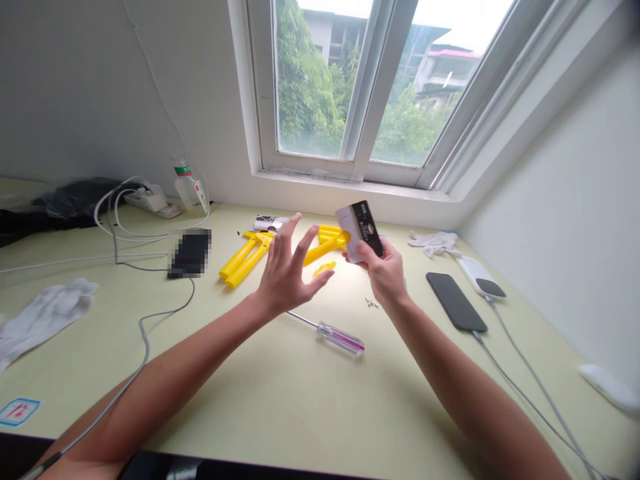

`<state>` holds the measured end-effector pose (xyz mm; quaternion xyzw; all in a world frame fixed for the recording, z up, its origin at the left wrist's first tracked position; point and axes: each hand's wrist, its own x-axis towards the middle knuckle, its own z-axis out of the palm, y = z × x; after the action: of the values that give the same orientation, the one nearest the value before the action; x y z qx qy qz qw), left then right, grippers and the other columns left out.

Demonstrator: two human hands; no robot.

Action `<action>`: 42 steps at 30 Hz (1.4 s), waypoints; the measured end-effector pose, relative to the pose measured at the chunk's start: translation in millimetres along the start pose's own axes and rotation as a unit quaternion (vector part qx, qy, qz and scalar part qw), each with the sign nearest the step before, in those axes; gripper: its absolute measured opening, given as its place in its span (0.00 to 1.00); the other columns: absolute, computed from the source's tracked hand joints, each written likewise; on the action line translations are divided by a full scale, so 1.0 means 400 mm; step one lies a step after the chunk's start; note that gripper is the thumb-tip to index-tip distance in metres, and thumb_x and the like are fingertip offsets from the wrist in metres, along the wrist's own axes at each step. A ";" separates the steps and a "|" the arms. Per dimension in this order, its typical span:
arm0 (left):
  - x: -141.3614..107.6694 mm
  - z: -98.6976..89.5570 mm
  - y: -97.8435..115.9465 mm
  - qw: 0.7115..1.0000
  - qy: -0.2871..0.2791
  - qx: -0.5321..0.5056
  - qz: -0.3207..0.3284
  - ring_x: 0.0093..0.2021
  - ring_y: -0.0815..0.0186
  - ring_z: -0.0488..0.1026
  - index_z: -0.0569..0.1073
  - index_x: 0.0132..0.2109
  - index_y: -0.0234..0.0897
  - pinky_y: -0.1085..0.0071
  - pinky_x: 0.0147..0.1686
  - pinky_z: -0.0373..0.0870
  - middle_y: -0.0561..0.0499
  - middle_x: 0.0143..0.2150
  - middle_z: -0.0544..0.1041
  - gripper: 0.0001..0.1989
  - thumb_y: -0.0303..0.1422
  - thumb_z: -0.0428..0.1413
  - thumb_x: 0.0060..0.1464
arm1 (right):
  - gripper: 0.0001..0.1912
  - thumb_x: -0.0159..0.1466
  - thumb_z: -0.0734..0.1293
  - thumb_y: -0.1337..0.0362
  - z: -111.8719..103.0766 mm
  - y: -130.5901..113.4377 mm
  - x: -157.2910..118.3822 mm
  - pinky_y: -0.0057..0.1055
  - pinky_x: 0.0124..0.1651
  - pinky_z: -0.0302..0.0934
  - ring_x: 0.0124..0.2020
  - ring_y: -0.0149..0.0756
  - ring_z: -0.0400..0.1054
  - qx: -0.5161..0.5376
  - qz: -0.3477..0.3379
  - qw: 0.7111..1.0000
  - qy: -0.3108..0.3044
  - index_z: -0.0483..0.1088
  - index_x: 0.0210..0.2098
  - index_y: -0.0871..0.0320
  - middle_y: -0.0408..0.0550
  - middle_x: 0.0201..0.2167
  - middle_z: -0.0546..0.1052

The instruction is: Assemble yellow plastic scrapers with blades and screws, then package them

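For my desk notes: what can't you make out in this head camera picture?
Head view:
black card in the right hand: fingers cover part, print too small.
black object on the desk: pixelated, kind unknown.
yellow plastic parts: the left hand hides their middle.
small metal bits: too small to identify.
printed card: partly hidden by the yellow parts.

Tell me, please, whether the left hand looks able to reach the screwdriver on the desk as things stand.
Probably yes: the left hand is open and empty, close above the screwdriver, and nothing appears to lie between them, so the way looks free.
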<state>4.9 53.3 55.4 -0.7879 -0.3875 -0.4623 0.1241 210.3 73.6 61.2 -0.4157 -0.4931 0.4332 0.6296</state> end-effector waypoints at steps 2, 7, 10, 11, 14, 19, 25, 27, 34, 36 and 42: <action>-0.001 0.001 -0.015 0.999 -0.007 0.012 -0.029 0.67 0.45 0.53 0.51 0.68 0.47 0.46 0.61 0.57 0.38 0.68 0.52 0.35 0.41 0.56 0.57 | 0.19 0.56 0.70 0.54 -0.045 0.020 0.048 0.40 0.40 0.74 0.33 0.40 0.78 -0.054 0.014 0.996 0.064 0.65 0.42 0.57 0.48 0.36 0.79; -0.020 0.035 -0.064 0.993 -0.074 0.055 -0.078 0.64 0.48 0.57 0.63 0.61 0.40 0.47 0.59 0.59 0.38 0.63 0.61 0.23 0.37 0.52 0.59 | 0.18 0.53 0.68 0.53 -0.155 0.075 0.119 0.39 0.36 0.72 0.35 0.41 0.76 -0.223 0.060 0.969 0.086 0.66 0.39 0.57 0.51 0.36 0.78; -0.034 0.055 -0.088 0.984 -0.133 0.074 -0.098 0.62 0.48 0.61 0.69 0.56 0.39 0.48 0.58 0.61 0.39 0.60 0.65 0.19 0.37 0.51 0.59 | 0.24 0.48 0.71 0.55 -0.201 0.097 0.128 0.39 0.36 0.69 0.34 0.43 0.74 -0.336 0.073 0.935 0.085 0.69 0.42 0.60 0.53 0.34 0.78; -0.038 0.059 -0.094 0.980 -0.152 0.079 -0.103 0.61 0.48 0.62 0.70 0.55 0.39 0.48 0.57 0.62 0.39 0.59 0.67 0.18 0.38 0.51 0.59 | 0.29 0.48 0.72 0.56 -0.211 0.101 0.128 0.39 0.35 0.68 0.32 0.43 0.74 -0.371 0.079 0.922 0.081 0.68 0.47 0.61 0.53 0.33 0.78; -0.046 0.064 -0.107 0.967 -0.211 0.081 -0.120 0.58 0.50 0.65 0.72 0.54 0.39 0.50 0.56 0.64 0.40 0.57 0.70 0.18 0.39 0.51 0.59 | 0.44 0.49 0.71 0.57 -0.227 0.107 0.125 0.39 0.35 0.66 0.29 0.42 0.73 -0.453 0.090 0.885 0.051 0.57 0.63 0.58 0.51 0.34 0.79; -0.049 0.063 -0.129 0.936 -0.312 0.054 -0.153 0.56 0.53 0.68 0.74 0.52 0.39 0.55 0.57 0.65 0.43 0.53 0.74 0.18 0.40 0.49 0.60 | 0.32 0.53 0.69 0.57 -0.224 0.110 0.122 0.39 0.46 0.64 0.41 0.47 0.74 -0.542 0.078 0.836 -0.031 0.69 0.57 0.50 0.51 0.44 0.79; -0.041 0.054 -0.158 0.926 -0.334 0.053 -0.166 0.54 0.54 0.71 0.75 0.52 0.41 0.57 0.55 0.66 0.43 0.52 0.75 0.19 0.42 0.49 0.60 | 0.29 0.59 0.64 0.57 -0.217 0.119 0.145 0.40 0.52 0.62 0.50 0.49 0.71 -0.610 0.058 0.790 -0.040 0.68 0.60 0.52 0.53 0.52 0.77; -0.036 0.048 -0.166 0.925 -0.335 0.060 -0.170 0.55 0.54 0.71 0.75 0.52 0.41 0.57 0.56 0.66 0.44 0.53 0.75 0.19 0.42 0.49 0.60 | 0.29 0.60 0.63 0.57 -0.214 0.121 0.153 0.41 0.51 0.62 0.49 0.50 0.72 -0.625 0.059 0.778 -0.035 0.67 0.61 0.52 0.53 0.51 0.77; -0.018 0.027 -0.206 0.918 -0.331 0.112 -0.190 0.55 0.55 0.70 0.75 0.52 0.40 0.58 0.57 0.65 0.44 0.54 0.75 0.19 0.40 0.47 0.60 | 0.29 0.63 0.59 0.54 -0.201 0.111 0.145 0.43 0.45 0.64 0.47 0.52 0.73 -0.662 0.093 0.743 -0.034 0.62 0.63 0.47 0.56 0.49 0.78; -0.014 0.020 -0.223 0.911 -0.332 0.135 -0.204 0.54 0.53 0.70 0.75 0.52 0.39 0.58 0.54 0.67 0.43 0.54 0.75 0.20 0.40 0.47 0.59 | 0.29 0.64 0.58 0.52 -0.195 0.100 0.137 0.45 0.45 0.63 0.48 0.55 0.72 -0.674 0.102 0.731 -0.034 0.61 0.64 0.47 0.58 0.49 0.77; -0.001 -0.018 -0.263 0.880 -0.334 0.211 -0.265 0.48 0.49 0.72 0.75 0.47 0.38 0.57 0.44 0.71 0.39 0.47 0.77 0.20 0.43 0.46 0.59 | 0.34 0.64 0.58 0.46 -0.166 0.035 0.110 0.52 0.45 0.62 0.48 0.62 0.70 -0.708 0.096 0.700 -0.024 0.58 0.65 0.55 0.67 0.49 0.73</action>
<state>-75.9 119.5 41.8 -0.7186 -0.6886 -0.0946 0.0234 279.7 113.1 48.0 -0.7733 -0.6267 0.0250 0.0926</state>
